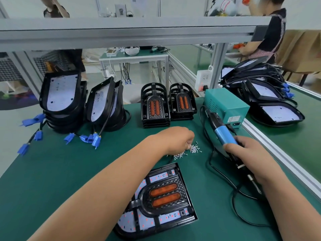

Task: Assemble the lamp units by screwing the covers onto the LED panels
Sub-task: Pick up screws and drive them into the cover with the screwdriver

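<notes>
Dozens of tiny, probably slippery screws [193, 149] are sitting under my left hand [177, 140], which is pinching a few, while my right hand [250, 153] is clamping the screwdriver [224, 135], the stiff lamp unit [163, 193] lying nearer me than both hands.

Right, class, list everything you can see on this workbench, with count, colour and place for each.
lamp unit: one, black cover, orange lenses, white panel; front centre
screws: one pile, silver; behind the lamp unit
screwdriver: one, blue and black; right of the screws
power box: one, teal; right rear
cover stacks: two, black and orange; centre rear
panel stacks: two, black and white, blue connectors; left rear
panel pile: one, black and white; far right
mat: one, green; covers the table
left hand: fingers pick at the screws
right hand: grips the screwdriver
</notes>
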A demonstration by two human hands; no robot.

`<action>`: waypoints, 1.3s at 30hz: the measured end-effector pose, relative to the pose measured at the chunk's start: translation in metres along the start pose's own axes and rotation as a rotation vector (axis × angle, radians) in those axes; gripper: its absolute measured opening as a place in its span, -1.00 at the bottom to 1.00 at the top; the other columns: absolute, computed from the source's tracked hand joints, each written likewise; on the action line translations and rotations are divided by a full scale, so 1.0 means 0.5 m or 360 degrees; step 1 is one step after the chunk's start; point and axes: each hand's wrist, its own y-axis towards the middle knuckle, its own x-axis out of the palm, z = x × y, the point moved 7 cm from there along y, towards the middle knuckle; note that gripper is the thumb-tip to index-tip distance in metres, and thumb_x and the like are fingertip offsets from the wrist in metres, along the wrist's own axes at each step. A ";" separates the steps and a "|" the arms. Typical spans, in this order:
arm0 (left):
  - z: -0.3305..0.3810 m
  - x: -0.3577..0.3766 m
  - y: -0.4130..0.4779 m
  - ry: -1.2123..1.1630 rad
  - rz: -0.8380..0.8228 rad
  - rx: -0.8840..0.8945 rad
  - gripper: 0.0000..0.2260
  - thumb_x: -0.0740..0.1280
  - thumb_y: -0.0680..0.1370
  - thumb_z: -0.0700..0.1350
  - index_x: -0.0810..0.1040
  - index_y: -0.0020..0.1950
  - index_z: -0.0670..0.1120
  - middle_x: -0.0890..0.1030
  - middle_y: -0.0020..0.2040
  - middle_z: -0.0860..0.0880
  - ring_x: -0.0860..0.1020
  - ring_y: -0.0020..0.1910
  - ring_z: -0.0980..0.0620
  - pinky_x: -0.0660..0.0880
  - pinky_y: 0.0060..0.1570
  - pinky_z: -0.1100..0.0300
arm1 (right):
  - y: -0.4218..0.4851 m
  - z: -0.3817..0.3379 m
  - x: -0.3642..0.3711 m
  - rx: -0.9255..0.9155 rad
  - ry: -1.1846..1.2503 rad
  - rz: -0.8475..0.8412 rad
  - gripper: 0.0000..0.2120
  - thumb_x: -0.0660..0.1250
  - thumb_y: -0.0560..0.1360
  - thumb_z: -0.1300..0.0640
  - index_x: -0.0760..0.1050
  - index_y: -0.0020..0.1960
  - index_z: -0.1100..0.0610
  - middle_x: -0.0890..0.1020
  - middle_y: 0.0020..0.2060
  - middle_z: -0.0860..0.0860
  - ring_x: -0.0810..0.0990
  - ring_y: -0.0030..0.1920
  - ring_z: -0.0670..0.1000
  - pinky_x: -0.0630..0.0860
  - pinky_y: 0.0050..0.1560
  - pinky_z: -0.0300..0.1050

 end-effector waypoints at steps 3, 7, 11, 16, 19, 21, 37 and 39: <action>-0.003 -0.003 -0.001 -0.0026 0.0035 -0.0019 -0.95 0.29 0.65 -0.19 0.52 0.05 -0.16 0.58 0.02 -0.12 0.53 -0.01 -0.13 0.45 -0.05 0.00 | 0.004 -0.001 -0.001 -0.0023 0.0194 -0.0013 -0.44 0.44 0.31 -0.23 0.53 -0.04 0.28 0.45 -0.33 0.08 0.41 -0.33 0.06 0.32 -0.19 0.05; -0.020 -0.016 -0.001 -0.0161 0.0128 -0.0085 -0.89 0.26 0.62 -0.24 0.57 0.04 -0.21 0.59 -0.13 -0.04 0.49 -0.14 -0.04 0.40 -0.18 0.11 | 0.005 0.002 -0.002 -0.0006 0.0442 -0.0073 -0.62 0.45 0.33 -0.17 0.53 -0.21 0.16 0.52 -0.33 0.19 0.41 -0.41 0.08 0.36 -0.35 -0.09; -0.072 -0.017 -0.009 -0.0897 0.0191 -0.0365 -0.92 0.36 0.60 -0.24 0.65 0.00 -0.16 0.68 -0.30 -0.02 0.60 -0.33 0.08 0.51 -0.30 0.22 | 0.014 0.013 -0.007 0.0010 0.0716 -0.0047 -0.51 0.46 0.31 -0.13 0.56 -0.11 0.33 0.59 -0.30 0.24 0.45 -0.42 0.10 0.41 -0.50 -0.17; -0.099 -0.008 -0.036 -0.2287 0.0108 -0.0639 -0.94 0.36 0.65 -0.32 0.62 0.07 -0.24 0.65 -0.20 -0.12 0.57 -0.34 0.13 0.51 -0.38 0.33 | 0.023 0.026 -0.004 0.0112 0.0985 -0.0011 -0.38 0.48 0.33 -0.13 0.63 0.15 0.36 0.64 -0.20 0.15 0.54 -0.36 0.03 0.44 -0.53 -0.16; -0.097 -0.027 -0.062 -0.2833 0.0121 -0.0585 -0.97 0.33 0.67 -0.29 0.56 0.04 -0.22 0.61 -0.21 -0.10 0.52 -0.34 0.15 0.47 -0.41 0.37 | 0.023 0.026 0.002 0.0128 0.1079 -0.0028 -0.43 0.47 0.37 -0.18 0.67 0.15 0.26 0.63 -0.19 0.10 0.54 -0.35 0.01 0.44 -0.52 -0.17; -0.098 -0.036 -0.090 -0.3035 0.0160 -0.0529 -0.95 0.32 0.67 -0.27 0.53 0.01 -0.23 0.59 -0.22 -0.09 0.50 -0.37 0.16 0.44 -0.43 0.37 | 0.020 0.021 0.006 0.0124 0.1117 -0.0017 -0.46 0.46 0.39 -0.19 0.68 0.13 0.24 0.62 -0.19 0.09 0.53 -0.35 0.01 0.45 -0.51 -0.17; -0.145 0.062 -0.273 -0.3656 0.0134 -0.0525 -0.88 0.19 0.58 -0.16 0.48 -0.11 -0.12 0.43 -0.23 -0.03 0.31 -0.51 0.13 0.13 -0.48 0.32 | 0.020 -0.124 0.123 0.0161 0.1696 -0.0115 -0.79 0.26 0.67 0.05 0.49 0.15 0.20 0.58 -0.25 0.09 0.52 -0.39 0.01 0.53 -0.46 -0.16; -0.145 0.064 -0.275 -0.3625 0.0127 -0.0540 -0.86 0.17 0.58 -0.15 0.47 -0.13 -0.10 0.42 -0.25 -0.02 0.27 -0.53 0.14 0.09 -0.49 0.32 | 0.033 -0.153 0.145 0.0200 0.1838 -0.0104 -0.79 0.29 0.65 0.06 0.48 0.12 0.22 0.59 -0.23 0.10 0.55 -0.36 0.03 0.57 -0.41 -0.15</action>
